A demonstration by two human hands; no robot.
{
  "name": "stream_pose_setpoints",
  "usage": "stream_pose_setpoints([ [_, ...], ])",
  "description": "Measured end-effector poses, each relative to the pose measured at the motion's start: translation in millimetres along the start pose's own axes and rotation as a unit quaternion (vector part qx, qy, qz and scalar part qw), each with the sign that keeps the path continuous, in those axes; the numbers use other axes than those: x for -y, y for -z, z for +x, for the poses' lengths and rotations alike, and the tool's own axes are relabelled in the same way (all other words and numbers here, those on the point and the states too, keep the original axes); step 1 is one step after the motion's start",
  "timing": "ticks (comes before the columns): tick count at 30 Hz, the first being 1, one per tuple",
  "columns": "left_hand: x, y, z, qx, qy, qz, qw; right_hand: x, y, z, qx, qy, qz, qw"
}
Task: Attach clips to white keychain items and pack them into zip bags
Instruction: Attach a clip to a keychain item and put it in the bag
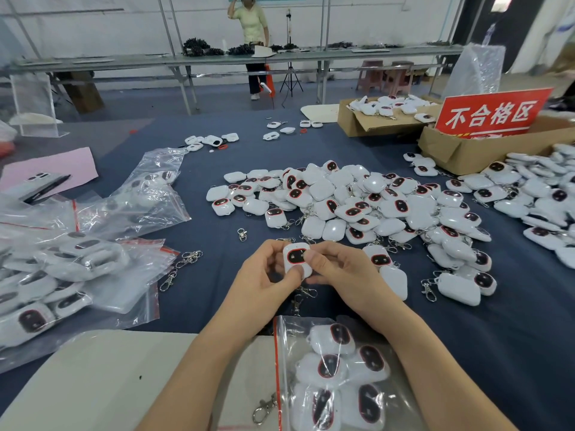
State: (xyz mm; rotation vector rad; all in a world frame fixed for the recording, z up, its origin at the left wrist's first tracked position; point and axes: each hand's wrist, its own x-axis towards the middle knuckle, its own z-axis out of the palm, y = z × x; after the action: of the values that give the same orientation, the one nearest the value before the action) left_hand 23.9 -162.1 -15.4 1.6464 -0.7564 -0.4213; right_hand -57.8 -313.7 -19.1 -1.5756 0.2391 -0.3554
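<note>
Both hands hold one white keychain item (295, 256) with a dark red-rimmed face above the blue cloth. My left hand (264, 281) grips its left side, thumb on the lower edge. My right hand (336, 272) pinches its right side. A metal clip (306, 292) hangs just below the item; whether it is attached is hidden. A zip bag (336, 377) with several white items lies near me under my right forearm. A loose clip (264, 407) lies beside that bag.
A big pile of white items (357, 200) fills the middle and right of the table. Filled zip bags (77, 265) lie on the left, with loose clips (186, 259) beside them. Cardboard boxes (460, 150) and a red sign (491, 113) stand at the far right. A person (252, 23) stands at a far bench.
</note>
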Motion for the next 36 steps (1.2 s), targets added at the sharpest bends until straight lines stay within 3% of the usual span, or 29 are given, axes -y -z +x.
stream_pose_setpoints([
  [11, 3.4, -0.9, 2.1, -0.006, -0.002, -0.007, 1.000, 1.3, -0.4, -0.5, -0.006, -0.002, 0.014, 1.000],
  [21, 5.2, -2.1, 5.8, -0.063, 0.000, -0.019, 0.998, 0.9, 0.2, -0.1, -0.020, -0.009, 0.059, 0.998],
  [24, 5.5, -1.7, 4.3, -0.052, -0.014, 0.014, 0.998, 1.9, 0.5, -0.8, -0.015, -0.004, 0.056, 0.998],
  [29, 3.0, -3.3, -2.9, 0.031, -0.052, 0.047, 0.997, 4.7, -1.0, -2.4, -0.022, 0.002, 0.079, 0.997],
  [36, 3.1, -4.1, -1.2, 0.003, -0.065, 0.114, 0.991, 4.9, -1.1, -0.7, -0.056, 0.010, 0.013, 0.998],
])
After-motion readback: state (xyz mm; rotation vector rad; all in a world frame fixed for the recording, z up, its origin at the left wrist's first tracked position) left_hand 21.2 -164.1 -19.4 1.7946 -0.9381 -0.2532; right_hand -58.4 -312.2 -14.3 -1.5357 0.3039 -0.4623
